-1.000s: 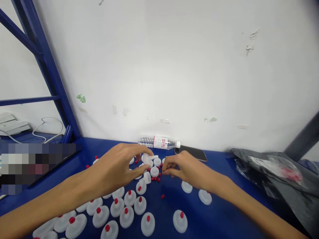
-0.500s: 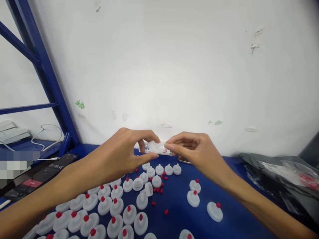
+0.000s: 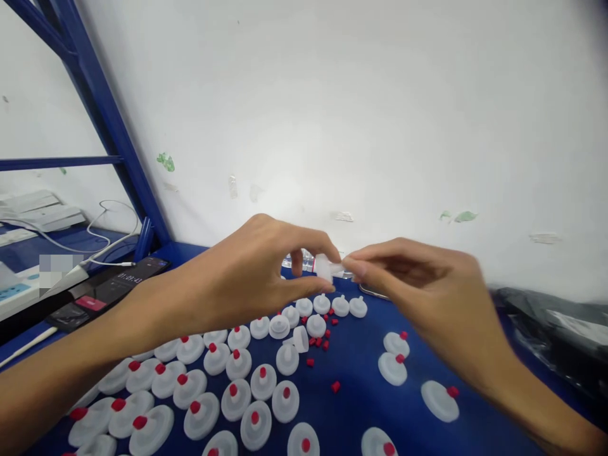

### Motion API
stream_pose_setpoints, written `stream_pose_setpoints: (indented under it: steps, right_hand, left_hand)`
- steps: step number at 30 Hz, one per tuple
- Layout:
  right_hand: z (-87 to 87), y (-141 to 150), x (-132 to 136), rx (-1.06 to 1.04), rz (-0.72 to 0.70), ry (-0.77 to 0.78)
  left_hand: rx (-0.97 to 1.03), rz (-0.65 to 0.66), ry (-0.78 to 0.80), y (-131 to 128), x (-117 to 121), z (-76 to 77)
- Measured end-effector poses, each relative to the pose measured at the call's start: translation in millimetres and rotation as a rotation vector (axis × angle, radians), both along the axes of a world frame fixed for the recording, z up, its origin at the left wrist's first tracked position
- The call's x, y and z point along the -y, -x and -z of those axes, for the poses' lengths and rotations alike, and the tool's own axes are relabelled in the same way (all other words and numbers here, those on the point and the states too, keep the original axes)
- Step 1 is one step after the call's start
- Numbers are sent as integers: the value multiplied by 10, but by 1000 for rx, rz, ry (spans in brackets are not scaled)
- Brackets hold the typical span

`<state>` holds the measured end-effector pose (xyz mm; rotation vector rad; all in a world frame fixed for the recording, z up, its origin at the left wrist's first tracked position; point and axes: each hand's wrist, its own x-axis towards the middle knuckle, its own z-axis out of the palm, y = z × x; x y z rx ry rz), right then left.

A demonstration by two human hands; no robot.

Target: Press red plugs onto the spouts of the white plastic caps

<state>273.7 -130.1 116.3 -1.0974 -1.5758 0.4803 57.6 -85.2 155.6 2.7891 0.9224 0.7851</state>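
Observation:
My left hand (image 3: 247, 278) is raised above the blue table (image 3: 361, 405), thumb and fingers pinched on a small white plastic cap (image 3: 324, 267). My right hand (image 3: 422, 285) meets it from the right, fingertips pinched together at the cap; whatever they hold is too small to see. Below the hands lie several white caps without plugs (image 3: 327, 306) and a scatter of small red plugs (image 3: 319, 342). Several white caps with red plugs (image 3: 223, 386) stand in rows at the lower left.
A phone (image 3: 102, 292) with a lit screen lies at the left, with cables and a power strip (image 3: 19, 294) beyond. A dark plastic bag (image 3: 560, 329) is at the right. A water bottle and another phone lie by the wall behind my hands. A blue rack post (image 3: 109, 120) rises at left.
Both hands rose from the pile of parts and came together in the air, the left with a white cap. The camera shifted, so the table now shows more of the capped rows.

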Motion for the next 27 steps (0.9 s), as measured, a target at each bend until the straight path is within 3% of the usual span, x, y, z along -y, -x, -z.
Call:
stream_pose_setpoints:
  steps: [5, 10, 14, 22, 25, 27]
  right_hand:
    - [-44, -59, 19, 69, 95, -84]
    - [-29, -60, 5, 83, 96, -65]
    - [27, -71, -11, 89, 83, -46]
    - [7, -63, 22, 86, 34, -12]
    - [-26, -157, -46, 179, -4, 71]
    - [-2, -247, -126, 309, -79, 209]
  left_hand:
    - [50, -1, 18, -10, 4, -46]
    - [40, 58, 58, -11, 15, -72]
    - [61, 68, 52, -42, 42, -13]
    - [210, 77, 243, -111, 49, 110]
    - [90, 43, 230, -96, 20, 132]
    - [-13, 7, 165, -75, -13, 154]
